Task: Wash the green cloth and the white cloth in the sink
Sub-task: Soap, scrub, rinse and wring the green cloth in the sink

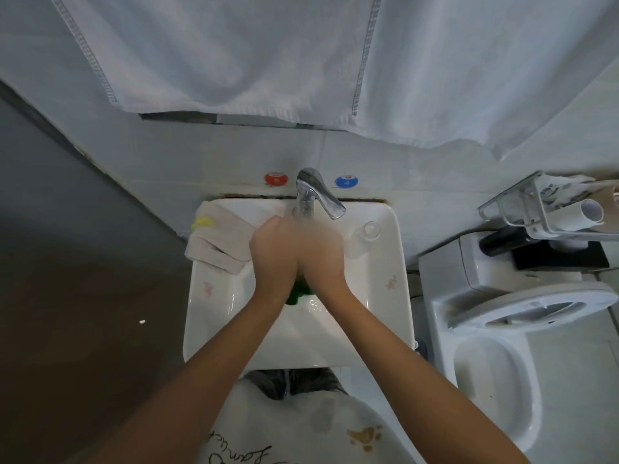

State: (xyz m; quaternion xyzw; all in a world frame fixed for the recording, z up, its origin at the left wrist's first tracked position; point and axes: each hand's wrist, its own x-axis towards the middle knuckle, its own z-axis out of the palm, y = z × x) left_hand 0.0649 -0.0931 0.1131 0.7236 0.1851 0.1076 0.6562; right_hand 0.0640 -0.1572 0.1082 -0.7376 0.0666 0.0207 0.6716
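My left hand and my right hand are pressed together over the white sink, just below the chrome tap. Both grip the green cloth, which is bunched between them; only a dark green part shows under the wrists. The right hand is blurred. The white cloth lies folded on the sink's back left corner, with something yellow on top of it.
A clear glass stands on the sink's back right rim. Red and blue valve caps sit on the tiled wall. White towels hang above. A toilet and a wire rack are at the right.
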